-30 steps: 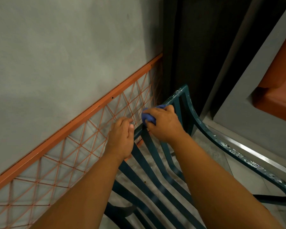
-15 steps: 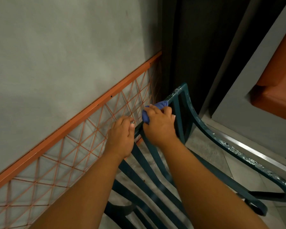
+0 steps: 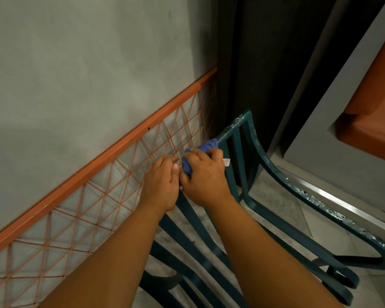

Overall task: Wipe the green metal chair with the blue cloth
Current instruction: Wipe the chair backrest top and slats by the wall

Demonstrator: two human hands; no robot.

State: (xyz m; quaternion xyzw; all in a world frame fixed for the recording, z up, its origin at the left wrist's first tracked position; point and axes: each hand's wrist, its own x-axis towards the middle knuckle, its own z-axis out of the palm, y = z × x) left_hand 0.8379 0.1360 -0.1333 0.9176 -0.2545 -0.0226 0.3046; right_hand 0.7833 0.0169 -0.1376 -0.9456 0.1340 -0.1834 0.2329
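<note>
The green metal chair [image 3: 273, 172] stands close below me, its slatted back and curved armrest showing chipped paint. My right hand [image 3: 203, 176] grips the bunched blue cloth [image 3: 207, 146] and presses it onto the top rail of the chair's back. A small white tag sticks out beside that hand. My left hand [image 3: 161, 182] sits right next to it, fingers curled over the same top rail, thumb touching the right hand. The rail under both hands is hidden.
An orange metal frame with a criss-cross cord mesh [image 3: 102, 196] leans along the grey wall directly behind the chair. A dark doorway [image 3: 265, 63] opens behind the chair, with a grey wall and an orange surface [image 3: 373, 112] at right. Grey floor lies under the chair.
My right hand with the cloth has slid left along the top rail toward my left hand, and the two hands now touch. The left hand has stayed in place.
</note>
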